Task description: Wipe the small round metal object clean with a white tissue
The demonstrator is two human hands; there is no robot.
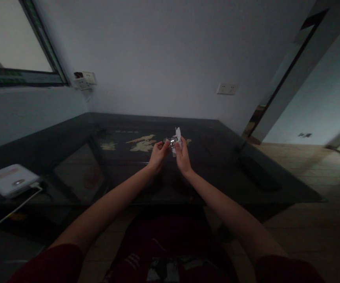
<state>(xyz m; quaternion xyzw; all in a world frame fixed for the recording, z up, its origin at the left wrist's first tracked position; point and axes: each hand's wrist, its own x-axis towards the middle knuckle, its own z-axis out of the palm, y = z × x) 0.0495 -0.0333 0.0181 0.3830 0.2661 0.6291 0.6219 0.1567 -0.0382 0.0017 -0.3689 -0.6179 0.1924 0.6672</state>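
Observation:
Above the dark glossy table (123, 181), both hands meet in front of me. My left hand (158, 156) pinches a small shiny silver object (171, 140) between thumb and fingers; its exact kind is too small and dim to make out. A crumpled white tissue (178, 134) is gripped in my right hand (183, 158), whose thumb presses against the silver object's right side. Part of the tissue sticks up above the fingers and part hangs below. The fingers hide portions of both things.
A white box-shaped device (11, 179) with a white cable (19, 206) stands at the table's left. A dark flat oblong object (258, 173) lies at the right. Wall sockets (227, 89) are behind the table, and a window (17, 43) is at upper left.

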